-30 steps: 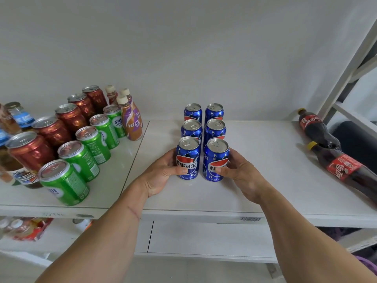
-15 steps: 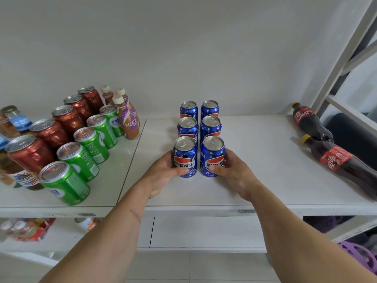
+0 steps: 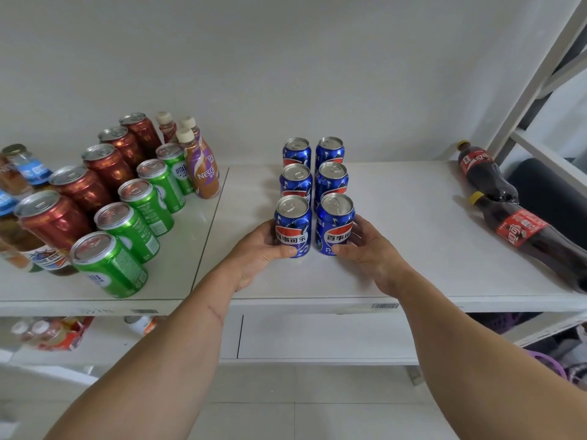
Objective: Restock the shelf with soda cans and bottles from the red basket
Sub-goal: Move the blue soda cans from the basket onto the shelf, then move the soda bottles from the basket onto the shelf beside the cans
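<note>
Two front Pepsi cans, one for each hand. Left fingers [image 3: 270, 223] curled round the left side of the left front Pepsi can [image 3: 292, 227], thumb low across its front. Right fingers [image 3: 357, 231] wrapped round the right side of the right front Pepsi can [image 3: 335, 225], thumb near its base. Both cans upright, long axis vertical, standing on the white shelf [image 3: 413, 236], just beside each other with a thin gap, directly in front of four more blue Pepsi cans [image 3: 332, 179] in two short rows. Left hand [image 3: 259, 249] and right hand [image 3: 368, 252] equally near, palms turned inward, forearms reaching up from below toward the shelf edge. Probably only letting go and pulling straight back, without tipping either can. Farther out: green cans [image 3: 139, 223] and red cans [image 3: 79, 188] on the left, cola bottles [image 3: 521, 233] lying on the right. Red basket not in view.
</note>
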